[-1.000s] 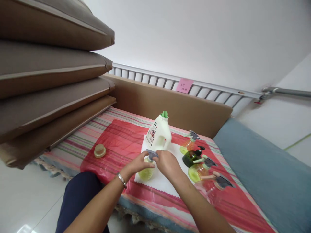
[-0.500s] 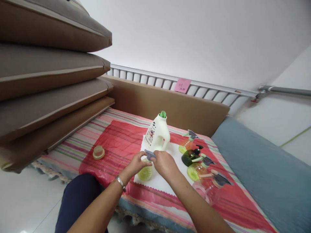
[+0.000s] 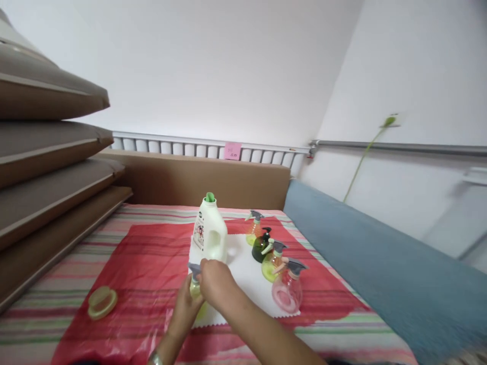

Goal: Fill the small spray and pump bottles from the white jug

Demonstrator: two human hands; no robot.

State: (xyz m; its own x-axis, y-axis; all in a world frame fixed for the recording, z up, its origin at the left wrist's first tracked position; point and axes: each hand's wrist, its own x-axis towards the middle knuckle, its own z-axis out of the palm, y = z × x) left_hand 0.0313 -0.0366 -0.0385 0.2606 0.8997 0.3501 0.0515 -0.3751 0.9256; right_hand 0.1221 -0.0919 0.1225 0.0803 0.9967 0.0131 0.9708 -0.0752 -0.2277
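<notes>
A yellow-green spray bottle (image 3: 195, 290) with a grey trigger head stands at the near left of a white cloth (image 3: 245, 281). My left hand (image 3: 185, 303) is wrapped around its upper body. My right hand (image 3: 215, 282) is closed on the trigger head, its fingertips partly hidden. Just behind rises a large white detergent jug (image 3: 218, 225), its green-lipped mouth uncapped. Along the cloth's right side are a yellow-orange spray bottle (image 3: 253, 230), a dark green pump bottle (image 3: 260, 248), a second yellow-orange spray bottle (image 3: 271, 266) and a pink spray bottle (image 3: 288, 293).
At the left lies a translucent yellowish cap (image 3: 102, 302) on the red plastic sheet (image 3: 133, 274). Stacked brown cushions (image 3: 49, 203) tower at the left. A brown padded board (image 3: 178, 180) and a radiator are behind; a blue padded side (image 3: 353, 243) runs along the right.
The view has swung right and upward, so everything sits farther left and more upright. My left hand has gone from holding the bottle's neck to wrapping lower around it. My right stays on the trigger head.
</notes>
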